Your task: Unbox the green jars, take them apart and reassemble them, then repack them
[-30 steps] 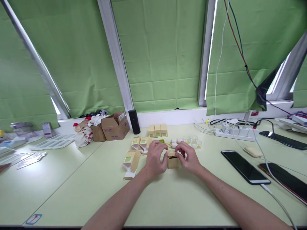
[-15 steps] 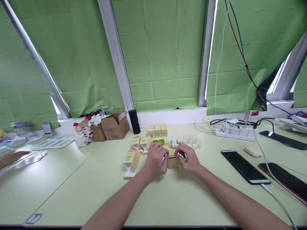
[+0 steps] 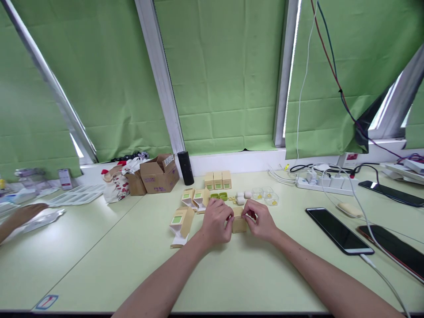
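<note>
A small tan cardboard box (image 3: 239,226) stands on the table between my hands. My left hand (image 3: 215,221) has its fingers closed at the box's top left edge. On the opposite side, my right hand (image 3: 260,221) pinches the top right edge with thumb and fingertips. Part of the box's top is hidden by the fingers. Left of my left hand lies a tan carton with a green label (image 3: 180,221), its white inner flap hanging open. Two more open cartons (image 3: 200,198) sit just behind it.
Behind the hands are three closed boxes (image 3: 217,180), green pieces (image 3: 219,196), white rolls (image 3: 243,197) and clear round containers (image 3: 266,195). A phone (image 3: 339,230) on a cable lies right, near a power strip (image 3: 326,184). Another person's hand (image 3: 28,214) is at far left.
The dark gap under the box's top flap has closed, and the flap now lies flatter. My hands stay nearly in place. The other person's hand at far left has moved slightly up and right.
</note>
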Tool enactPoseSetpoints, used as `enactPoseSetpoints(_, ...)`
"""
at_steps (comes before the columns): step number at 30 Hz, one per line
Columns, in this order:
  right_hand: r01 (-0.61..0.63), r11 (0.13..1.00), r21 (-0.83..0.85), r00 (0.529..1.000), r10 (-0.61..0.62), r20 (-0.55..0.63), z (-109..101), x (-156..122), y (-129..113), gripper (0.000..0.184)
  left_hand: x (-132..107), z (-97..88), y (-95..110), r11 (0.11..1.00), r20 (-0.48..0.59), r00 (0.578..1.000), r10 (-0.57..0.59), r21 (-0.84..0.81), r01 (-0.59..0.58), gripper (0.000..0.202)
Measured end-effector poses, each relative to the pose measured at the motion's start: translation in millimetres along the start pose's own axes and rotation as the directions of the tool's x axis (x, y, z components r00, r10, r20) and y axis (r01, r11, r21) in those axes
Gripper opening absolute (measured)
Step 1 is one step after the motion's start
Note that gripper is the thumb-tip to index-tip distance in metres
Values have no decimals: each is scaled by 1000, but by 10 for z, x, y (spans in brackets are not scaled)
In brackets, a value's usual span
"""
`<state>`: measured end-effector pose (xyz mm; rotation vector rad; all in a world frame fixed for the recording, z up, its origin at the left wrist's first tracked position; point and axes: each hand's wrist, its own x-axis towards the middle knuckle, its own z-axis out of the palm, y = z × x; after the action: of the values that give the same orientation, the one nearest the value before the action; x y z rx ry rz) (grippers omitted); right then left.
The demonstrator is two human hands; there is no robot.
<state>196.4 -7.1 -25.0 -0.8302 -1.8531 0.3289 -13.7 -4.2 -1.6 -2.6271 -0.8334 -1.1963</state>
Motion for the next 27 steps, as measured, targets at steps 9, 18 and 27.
enactPoseSetpoints(9,-36,999,34,999,35,32,5,-5,28,13,4,-19,26,999,25,999,-40,-34,41,7)
enactPoseSetpoints(18,-62,997,49,997,60,42,10,-14,7,14,-4,-5,16,1000,13,1000,-8,-26,9,11)
enactPoseSetpoints(27,-7,1000,19,999,6,35,14,-15,30,15,-3,-3,29,1000,13,1000,14,6,-14,12)
